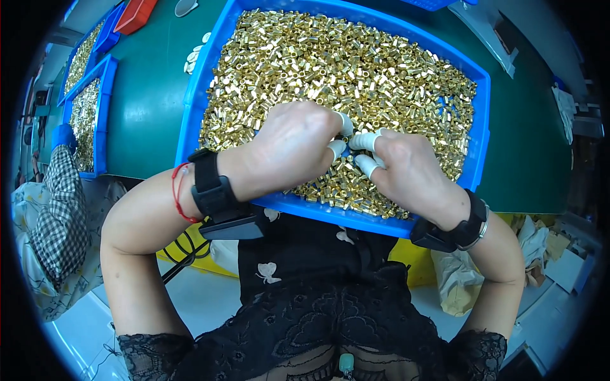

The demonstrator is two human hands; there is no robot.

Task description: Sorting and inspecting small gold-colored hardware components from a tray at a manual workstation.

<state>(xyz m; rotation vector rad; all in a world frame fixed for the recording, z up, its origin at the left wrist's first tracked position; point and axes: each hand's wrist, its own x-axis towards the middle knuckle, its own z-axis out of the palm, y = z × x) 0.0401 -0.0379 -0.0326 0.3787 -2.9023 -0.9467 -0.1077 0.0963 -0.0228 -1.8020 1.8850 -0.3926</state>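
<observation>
A large blue plastic tray point(484, 120) lies in front of me, filled with small gold-coloured metal sleeves point(330, 60), many of them hollow. My left hand point(295, 140) is over the middle of the tray, fingers curled and closed. Close beside it on the right, my right hand point(406, 166) is closed too, its fingertips pinched. White finger cots point(366, 141) cover the thumb and finger tips of both hands. The fingertips nearly meet just above the sleeves. Whatever they pinch is too small and hidden to make out.
More blue trays point(101, 127) of metal pieces stand at the left, near a red bin point(135, 15). White pieces point(193, 58) and a cup point(185, 7) lie on the green table point(146, 95). A person in a checked sleeve point(60, 213) sits at the left.
</observation>
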